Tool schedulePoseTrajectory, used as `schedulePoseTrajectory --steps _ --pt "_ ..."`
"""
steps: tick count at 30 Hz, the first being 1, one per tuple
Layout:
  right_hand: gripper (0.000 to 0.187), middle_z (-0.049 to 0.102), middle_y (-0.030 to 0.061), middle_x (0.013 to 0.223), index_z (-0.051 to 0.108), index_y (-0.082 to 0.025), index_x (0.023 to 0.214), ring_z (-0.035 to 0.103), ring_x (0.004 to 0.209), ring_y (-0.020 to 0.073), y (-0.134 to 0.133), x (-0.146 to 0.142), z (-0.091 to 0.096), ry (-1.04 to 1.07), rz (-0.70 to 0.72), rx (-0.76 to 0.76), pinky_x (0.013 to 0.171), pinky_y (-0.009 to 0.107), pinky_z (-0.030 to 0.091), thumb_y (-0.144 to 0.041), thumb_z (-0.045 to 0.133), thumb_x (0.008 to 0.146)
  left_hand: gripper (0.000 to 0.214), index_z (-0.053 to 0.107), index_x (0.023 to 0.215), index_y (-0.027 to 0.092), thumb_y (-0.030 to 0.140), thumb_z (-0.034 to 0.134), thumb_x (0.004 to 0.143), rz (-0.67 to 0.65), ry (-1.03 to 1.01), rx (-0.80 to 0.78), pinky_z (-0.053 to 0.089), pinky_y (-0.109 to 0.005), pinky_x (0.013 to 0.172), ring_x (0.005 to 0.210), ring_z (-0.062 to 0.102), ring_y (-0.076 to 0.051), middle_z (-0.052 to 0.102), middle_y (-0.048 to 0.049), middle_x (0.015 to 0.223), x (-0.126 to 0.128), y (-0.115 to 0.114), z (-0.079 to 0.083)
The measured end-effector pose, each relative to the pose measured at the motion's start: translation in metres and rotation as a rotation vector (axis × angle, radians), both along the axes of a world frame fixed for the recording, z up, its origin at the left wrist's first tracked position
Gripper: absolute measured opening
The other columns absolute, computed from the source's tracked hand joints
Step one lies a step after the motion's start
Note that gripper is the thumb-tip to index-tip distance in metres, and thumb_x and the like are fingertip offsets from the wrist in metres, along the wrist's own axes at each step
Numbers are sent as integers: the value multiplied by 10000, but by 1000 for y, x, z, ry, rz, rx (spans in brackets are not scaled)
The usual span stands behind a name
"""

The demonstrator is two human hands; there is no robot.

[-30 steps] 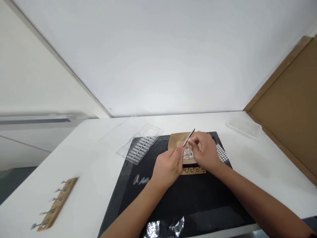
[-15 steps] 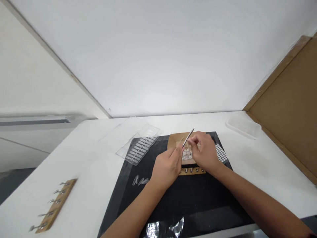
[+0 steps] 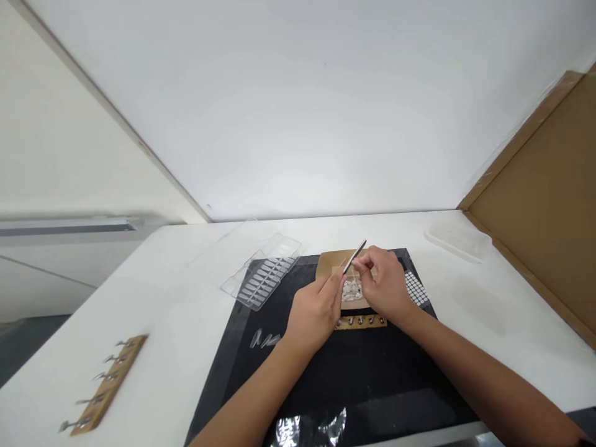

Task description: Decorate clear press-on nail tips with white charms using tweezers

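My left hand point(image 3: 314, 308) is closed on a thin nail file point(image 3: 355, 256), which slants up and to the right from the fingertips. Close beside the file, my right hand point(image 3: 384, 282) pinches something small and pale that I cannot make out. Below both hands is an open brown box point(image 3: 326, 264) holding several small white pieces point(image 3: 352, 290). A wooden strip with metal pegs point(image 3: 361, 321) lies just in front of the box, partly behind my left hand. All of these are over a black mat point(image 3: 358, 372).
Clear trays with nail-shaped pieces point(image 3: 265, 282) lie at the mat's back left; loose clear pieces point(image 3: 264, 339) are left of my hand. A second pegged wooden strip point(image 3: 109, 385) is far left. A sheet of white dots point(image 3: 416, 290), a clear lid point(image 3: 459, 241) and a cardboard panel point(image 3: 535, 217) are right.
Both hands keep nearly the same pose, with the nail file beside the right fingertips. The whole view has shifted very slightly.
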State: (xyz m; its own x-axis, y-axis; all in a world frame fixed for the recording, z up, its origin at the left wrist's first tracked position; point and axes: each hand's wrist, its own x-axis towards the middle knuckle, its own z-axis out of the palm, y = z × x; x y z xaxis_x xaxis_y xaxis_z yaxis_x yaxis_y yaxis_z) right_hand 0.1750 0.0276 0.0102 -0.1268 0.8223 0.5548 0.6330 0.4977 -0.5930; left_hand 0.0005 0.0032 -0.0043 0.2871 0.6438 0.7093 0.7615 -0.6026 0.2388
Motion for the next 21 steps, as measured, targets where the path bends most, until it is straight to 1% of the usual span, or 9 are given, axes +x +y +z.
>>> schedulePoseTrajectory --steps 3,5,8,12,16,19,21 --pt "229 662 -25 710 544 -234 771 621 723 190 -2 0 2 -34 59 -40 783 360 386 -210 618 986 234 693 1214 153 233 503 1103 -2 -7 -8 535 -230 617 636 696 -142 741 -40 776 0 1 0" --pt "229 669 -26 721 548 -233 777 626 726 190 -1 0 2 -36 39 -30 790 362 384 -203 618 992 238 699 1213 158 231 501 1101 -13 -14 -20 543 -228 626 655 709 -145 748 -46 793 0 1 0" --pt "261 657 -20 721 499 -237 758 616 720 190 1 1 2 -2 -37 23 805 366 396 -196 599 995 243 698 1239 171 225 509 1096 -15 -15 -22 553 -229 644 678 720 -147 763 -52 826 0 0 1" --pt "248 654 -20 702 517 -239 767 615 721 193 1 0 2 -13 29 14 795 369 399 -215 591 1003 232 701 1226 151 215 523 1091 -18 -12 -14 545 -234 624 642 704 -148 748 -46 790 -1 0 0" --pt "271 656 -13 714 512 -233 750 611 719 190 0 -2 2 -7 -23 18 808 375 394 -228 599 1007 220 704 1212 140 207 540 1082 -25 -16 -2 541 -235 624 654 708 -151 747 -49 803 -1 1 0" --pt "252 658 -18 712 534 -231 761 612 715 188 0 -2 2 -33 25 -8 798 367 389 -224 607 1001 225 707 1205 127 200 534 1082 -21 -7 5 541 -240 621 646 702 -154 743 -52 798 -1 2 -1" --pt "244 660 -22 719 535 -228 764 621 724 184 1 -1 1 -26 22 -2 799 362 387 -209 614 994 225 707 1206 127 197 533 1081 -22 -11 6 547 -243 627 650 706 -156 740 -50 795 -1 2 -1"
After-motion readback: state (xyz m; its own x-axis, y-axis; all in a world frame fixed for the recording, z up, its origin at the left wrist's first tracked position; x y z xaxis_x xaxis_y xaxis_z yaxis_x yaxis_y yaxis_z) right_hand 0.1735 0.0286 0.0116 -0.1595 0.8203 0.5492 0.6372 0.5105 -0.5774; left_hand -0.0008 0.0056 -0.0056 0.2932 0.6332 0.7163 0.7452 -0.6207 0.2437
